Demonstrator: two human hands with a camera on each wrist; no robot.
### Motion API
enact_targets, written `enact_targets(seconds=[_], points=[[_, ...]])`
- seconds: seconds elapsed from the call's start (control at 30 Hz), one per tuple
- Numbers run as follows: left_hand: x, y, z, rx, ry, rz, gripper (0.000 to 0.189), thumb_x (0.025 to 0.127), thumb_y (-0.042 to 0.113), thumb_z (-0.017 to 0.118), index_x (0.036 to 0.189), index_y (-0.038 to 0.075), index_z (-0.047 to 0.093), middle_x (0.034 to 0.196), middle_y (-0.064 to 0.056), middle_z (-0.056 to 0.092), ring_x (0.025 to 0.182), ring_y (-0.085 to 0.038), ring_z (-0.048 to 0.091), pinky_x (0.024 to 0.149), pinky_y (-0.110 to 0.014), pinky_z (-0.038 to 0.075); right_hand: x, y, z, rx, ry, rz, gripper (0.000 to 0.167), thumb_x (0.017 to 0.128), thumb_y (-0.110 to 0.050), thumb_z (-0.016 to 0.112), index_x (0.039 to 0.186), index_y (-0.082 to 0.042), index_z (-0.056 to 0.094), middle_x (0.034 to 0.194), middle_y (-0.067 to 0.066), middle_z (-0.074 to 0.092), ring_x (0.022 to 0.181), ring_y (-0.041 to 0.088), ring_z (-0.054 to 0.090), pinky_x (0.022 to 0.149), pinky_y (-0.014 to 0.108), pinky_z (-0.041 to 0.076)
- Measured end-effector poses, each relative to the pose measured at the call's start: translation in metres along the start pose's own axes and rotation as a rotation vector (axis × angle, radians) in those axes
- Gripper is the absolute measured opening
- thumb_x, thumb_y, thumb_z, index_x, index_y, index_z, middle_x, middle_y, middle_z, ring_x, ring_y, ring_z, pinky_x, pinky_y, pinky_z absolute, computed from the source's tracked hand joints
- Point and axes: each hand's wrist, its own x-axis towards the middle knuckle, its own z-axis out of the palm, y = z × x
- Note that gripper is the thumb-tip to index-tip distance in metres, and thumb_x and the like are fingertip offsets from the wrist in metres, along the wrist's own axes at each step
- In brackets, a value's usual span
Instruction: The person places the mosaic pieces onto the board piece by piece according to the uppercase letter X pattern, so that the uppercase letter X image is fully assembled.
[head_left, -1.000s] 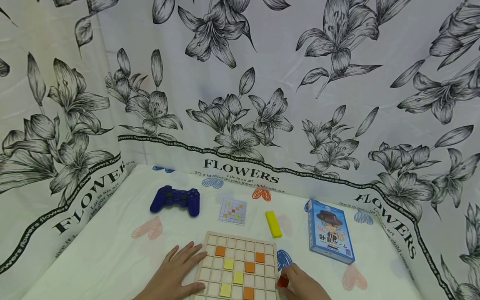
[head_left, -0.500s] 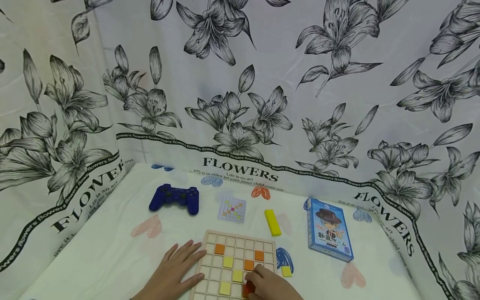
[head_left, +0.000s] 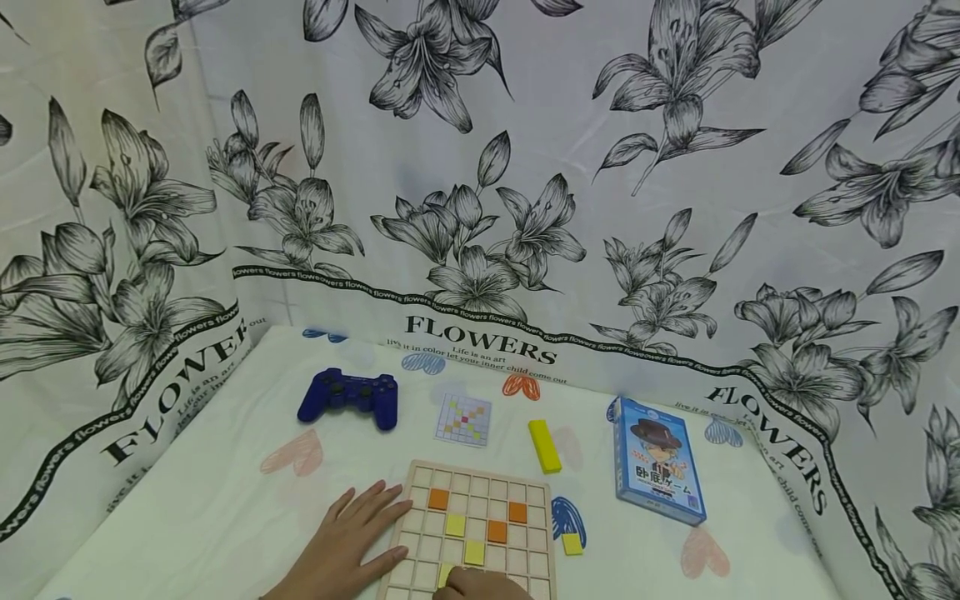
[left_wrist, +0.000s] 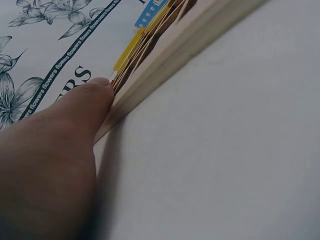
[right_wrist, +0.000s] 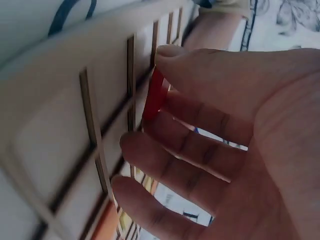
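Note:
A wooden grid board [head_left: 538,542] lies at the bottom centre of the head view, its near part out of frame. Orange tiles [head_left: 438,499] and yellow tiles [head_left: 454,525] sit in some of its cells. My left hand [head_left: 348,542] rests at the board's left edge, fingers extended; the left wrist view shows its thumb [left_wrist: 75,115] against the board's side. Over the board's lower middle, my right hand [head_left: 486,585] covers some cells. In the right wrist view it pinches a red tile [right_wrist: 156,95] between thumb and fingers, close to the grid.
A loose yellow tile [head_left: 572,544] lies right of the board. Beyond it are a colored-grid pattern card [head_left: 463,419], a yellow bar [head_left: 544,446] and a blue game controller [head_left: 348,397]. A blue illustrated box [head_left: 660,462] lies to the right.
My right hand has moved left from beside the board to over its lower middle, carrying the red tile. The loose yellow tile has come into view. My left hand has stayed put.

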Motion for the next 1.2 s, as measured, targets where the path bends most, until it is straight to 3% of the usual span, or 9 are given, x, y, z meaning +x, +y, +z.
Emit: enact_targets(seconds=[0.17, 0.33, 0.53, 0.8, 1.03, 1.2], points=[[0.0, 0.001, -0.001, -0.007, 0.001, 0.0, 0.056, 0.091, 0.062, 0.049, 0.139, 0.033, 0.05, 0.146, 0.007, 0.046, 0.138, -0.022, 0.037, 0.109, -0.048, 0.017, 0.004, -0.005, 0.004, 0.044, 0.051, 0.048, 0.024, 0.097, -0.045, 0.053, 0.105, -0.026, 0.065, 0.087, -0.015, 0.054, 0.068, -0.012, 0.037, 0.057, -0.002, 0.026], [-0.001, 0.001, -0.001, 0.011, 0.016, 0.008, 0.056, 0.091, 0.061, 0.05, 0.138, 0.032, 0.05, 0.146, 0.006, 0.047, 0.138, -0.021, 0.037, 0.109, -0.047, 0.018, 0.008, -0.006, 0.006, 0.078, 0.033, 0.053, 0.029, 0.098, -0.048, 0.046, 0.108, -0.026, 0.063, 0.09, -0.015, 0.054, 0.072, -0.012, 0.038, 0.06, -0.002, 0.027], [0.0, 0.001, 0.0, 0.038, 0.047, 0.024, 0.055, 0.09, 0.06, 0.053, 0.137, 0.031, 0.052, 0.144, 0.006, 0.048, 0.137, -0.021, 0.039, 0.108, -0.044, 0.016, 0.013, -0.007, 0.007, 0.129, 0.046, 0.058, 0.026, 0.097, -0.044, 0.052, 0.109, -0.024, 0.065, 0.09, -0.014, 0.053, 0.073, -0.012, 0.039, 0.058, -0.002, 0.026], [-0.001, -0.001, 0.0, 0.049, 0.124, 0.089, 0.053, 0.089, 0.056, 0.058, 0.135, 0.029, 0.056, 0.14, 0.005, 0.053, 0.132, -0.023, 0.045, 0.111, -0.025, -0.001, 0.02, -0.012, 0.01, 0.117, 0.027, 0.08, 0.023, 0.097, -0.044, 0.052, 0.102, -0.025, 0.063, 0.091, -0.014, 0.053, 0.075, -0.011, 0.041, 0.057, -0.001, 0.028], [-0.001, 0.001, -0.001, 0.053, 0.126, 0.086, 0.052, 0.089, 0.055, 0.058, 0.134, 0.029, 0.056, 0.14, 0.005, 0.053, 0.132, -0.023, 0.045, 0.109, -0.033, 0.01, 0.023, -0.02, 0.011, 0.092, 0.081, 0.178, 0.031, 0.1, -0.049, 0.04, 0.1, -0.025, 0.059, 0.088, -0.018, 0.053, 0.073, -0.013, 0.04, 0.054, -0.001, 0.027], [-0.001, 0.0, -0.002, 0.045, 0.118, 0.085, 0.053, 0.09, 0.056, 0.056, 0.135, 0.029, 0.055, 0.141, 0.005, 0.052, 0.132, -0.023, 0.045, 0.112, -0.025, 0.0, 0.024, -0.019, 0.008, 0.083, 0.067, 0.169, 0.034, 0.1, -0.051, 0.038, 0.094, -0.026, 0.059, 0.088, -0.017, 0.052, 0.073, -0.012, 0.041, 0.054, 0.0, 0.029]])
